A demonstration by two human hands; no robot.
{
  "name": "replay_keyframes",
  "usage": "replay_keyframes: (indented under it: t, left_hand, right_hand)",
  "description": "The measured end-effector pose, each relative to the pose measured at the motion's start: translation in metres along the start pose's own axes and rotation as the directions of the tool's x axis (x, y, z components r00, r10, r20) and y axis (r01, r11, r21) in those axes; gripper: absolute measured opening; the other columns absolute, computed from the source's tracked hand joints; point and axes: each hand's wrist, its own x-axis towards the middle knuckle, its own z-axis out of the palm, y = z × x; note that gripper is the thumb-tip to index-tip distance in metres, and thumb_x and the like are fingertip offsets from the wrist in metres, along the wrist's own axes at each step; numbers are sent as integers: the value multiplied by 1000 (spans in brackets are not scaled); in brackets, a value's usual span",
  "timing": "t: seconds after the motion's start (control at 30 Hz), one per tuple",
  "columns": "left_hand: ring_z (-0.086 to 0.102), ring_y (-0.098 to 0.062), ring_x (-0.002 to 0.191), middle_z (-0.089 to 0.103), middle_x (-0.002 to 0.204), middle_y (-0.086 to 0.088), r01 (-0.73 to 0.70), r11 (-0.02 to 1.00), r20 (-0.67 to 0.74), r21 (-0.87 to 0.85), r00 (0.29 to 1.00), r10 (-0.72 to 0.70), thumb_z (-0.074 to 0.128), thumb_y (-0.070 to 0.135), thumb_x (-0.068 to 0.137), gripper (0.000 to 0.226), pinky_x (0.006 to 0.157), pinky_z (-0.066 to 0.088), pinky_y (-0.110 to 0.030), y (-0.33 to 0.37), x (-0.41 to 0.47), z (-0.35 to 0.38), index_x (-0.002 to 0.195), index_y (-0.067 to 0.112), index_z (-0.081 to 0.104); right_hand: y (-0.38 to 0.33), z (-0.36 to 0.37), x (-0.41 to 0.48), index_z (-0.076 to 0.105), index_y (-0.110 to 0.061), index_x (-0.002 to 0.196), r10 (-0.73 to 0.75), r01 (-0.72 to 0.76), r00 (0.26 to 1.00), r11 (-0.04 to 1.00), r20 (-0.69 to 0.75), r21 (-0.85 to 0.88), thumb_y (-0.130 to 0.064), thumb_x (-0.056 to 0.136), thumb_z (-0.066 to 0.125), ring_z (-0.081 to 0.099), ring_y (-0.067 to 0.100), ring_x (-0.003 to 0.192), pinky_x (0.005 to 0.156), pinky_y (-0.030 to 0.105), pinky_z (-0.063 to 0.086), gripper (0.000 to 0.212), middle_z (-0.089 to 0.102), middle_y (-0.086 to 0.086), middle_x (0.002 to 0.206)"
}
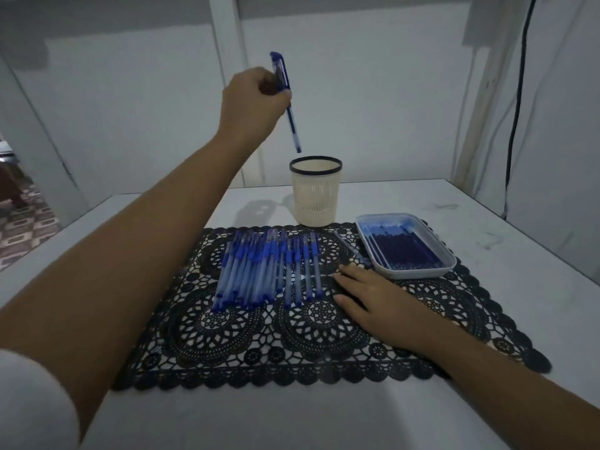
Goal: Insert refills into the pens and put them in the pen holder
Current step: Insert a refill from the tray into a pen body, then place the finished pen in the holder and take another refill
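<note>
The desk (487, 216) ends in a slanting edge at the left, with patterned floor beyond it, and meets the pale wall at the back. A black lace mat (292, 345) covers its middle. Bare desk runs along the mat's left side, in front of it, and more widely to its right, where faint smudges show. A dark cable (516, 108) hangs down the wall at the far right.

The left hand (251, 99) is raised well above the desk, its fingers curled round a blue pen (291, 121). The pen hangs cap up and tip down, slightly tilted, its tip just above the left rim of the pen holder (315, 193) and not yet inside. The right hand (380, 300) lies flat on the mat, fingers straight and slack, grasping nothing. Its fingertips reach near the tray's front left corner. Whether they touch the thin loose pen part (349, 248) lying there cannot be told.

A row of blue pens (266, 271) lies side by side on the mat's left half, just left of the right hand. The cream pen holder, with its dark rim, stands upright on the desk at the mat's far edge; nothing shows above its rim. To its right, a shallow grey tray (418, 274) sits on the mat's right corner, with dark blue refills (406, 251) lying lengthwise in it.
</note>
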Motion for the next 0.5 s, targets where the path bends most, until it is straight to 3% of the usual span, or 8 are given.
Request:
replay_keyframes:
  t: [0.13,0.3,0.5]
  left_hand:
    - [65,-23,87,68,92,-12,58,998,-5,-31,998,-58,61,14,79,13,78,54,-42,-5,30,27,91,10,64]
    - [59,-18,84,66,98,-8,85,982,86,168,991,-100,61,14,82,17,71,47,-25,-27,26,58,96,7,66]
    - [58,-23,93,63,108,-8,71,928,237,365,957,-167,59,11,79,23,78,48,-32,-58,7,69,101,13,63]
  right_hand:
    - [1,1,0,28,-20,144,-11,10,1000,1000,-13,-2,-41,98,30,15,8,139,101,10,1,50,20,-5,153]
    - [2,0,0,26,-21,144,-10,10,1000,1000,-5,18,-41,98,30,13,7,139,103,11,1,51,18,-6,153]
    - [1,-2,-1,26,-20,145,-19,19,1000,1000,6,23,-41,98,30,13,6,139,107,14,4,51,18,-6,153]
